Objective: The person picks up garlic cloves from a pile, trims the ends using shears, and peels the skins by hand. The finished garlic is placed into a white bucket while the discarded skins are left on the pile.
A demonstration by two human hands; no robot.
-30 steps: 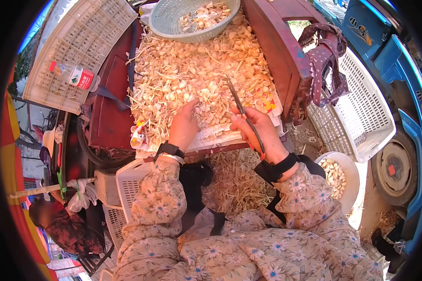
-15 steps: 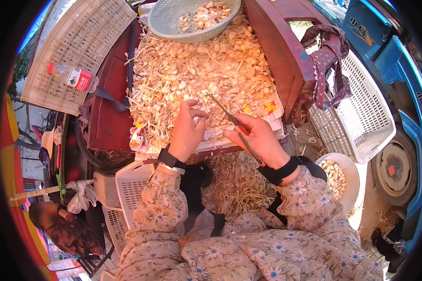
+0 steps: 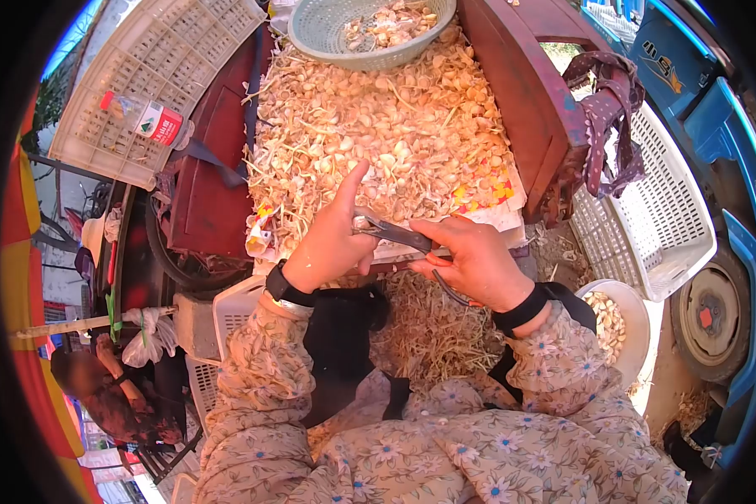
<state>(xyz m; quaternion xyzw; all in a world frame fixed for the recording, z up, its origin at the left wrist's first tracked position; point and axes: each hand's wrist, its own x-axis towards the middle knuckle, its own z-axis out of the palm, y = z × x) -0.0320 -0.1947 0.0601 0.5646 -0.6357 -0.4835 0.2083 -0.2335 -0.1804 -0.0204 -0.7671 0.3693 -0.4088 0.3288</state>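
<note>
My right hand (image 3: 483, 262) is closed around a pair of scissors (image 3: 399, 236) with orange-red handles. Their dark blades point left and reach my left hand (image 3: 334, 231). Curled fingers of that hand hold a small pale piece of garlic (image 3: 362, 223) at the blade tips, partly hidden, while one finger points up. Both hands are just above the near edge of a broad heap of garlic cloves and peels (image 3: 378, 143).
A pale green colander (image 3: 370, 59) with garlic stands at the heap's far end. A bowl of cloves (image 3: 638, 323) and a white crate (image 3: 647, 218) are at right. A bottle (image 3: 155, 120) lies on a tilted crate (image 3: 84, 139) at left. A person (image 3: 122, 391) sits lower left.
The scissors have swung from pointing up over the heap to pointing left, with their blades now at my left hand. My left hand has turned, one finger raised. The view has shifted slightly.
</note>
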